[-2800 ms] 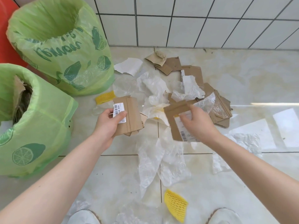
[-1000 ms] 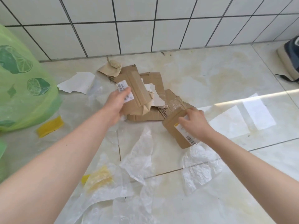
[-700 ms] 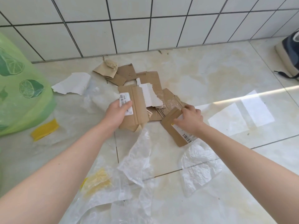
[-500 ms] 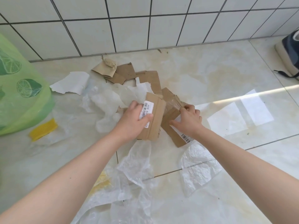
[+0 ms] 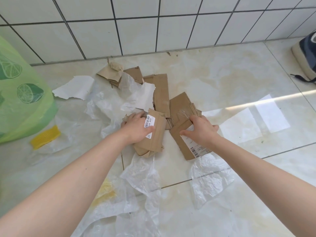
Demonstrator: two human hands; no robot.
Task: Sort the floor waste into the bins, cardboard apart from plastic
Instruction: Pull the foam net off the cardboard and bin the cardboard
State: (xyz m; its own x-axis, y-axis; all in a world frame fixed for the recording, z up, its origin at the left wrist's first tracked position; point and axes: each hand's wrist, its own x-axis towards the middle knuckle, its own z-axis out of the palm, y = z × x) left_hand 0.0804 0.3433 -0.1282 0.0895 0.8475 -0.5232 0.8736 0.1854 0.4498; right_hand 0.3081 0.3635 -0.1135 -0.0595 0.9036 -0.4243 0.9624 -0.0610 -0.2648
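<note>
Glossy tiled floor (image 5: 222,79) | left grip (image 5: 136,129) clutches flat cardboard (image 5: 153,139) | right grip (image 5: 201,132) clutches labelled cardboard (image 5: 181,142)

Bright daylight throughout — a glaring sunlit patch (image 5: 253,120) lies on the glossy floor (image 5: 222,79), right of the cardboard pile (image 5: 164,98); wall tiles (image 5: 136,31) bow at the edges — mild softness.

Green bin (image 5: 20,93) cut off left; shoe (image 5: 306,55) cut off right.

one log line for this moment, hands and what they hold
left hand: grips folded cardboard | right hand: grips labelled cardboard | green bin: far left | plastic sheets: on floor
</note>
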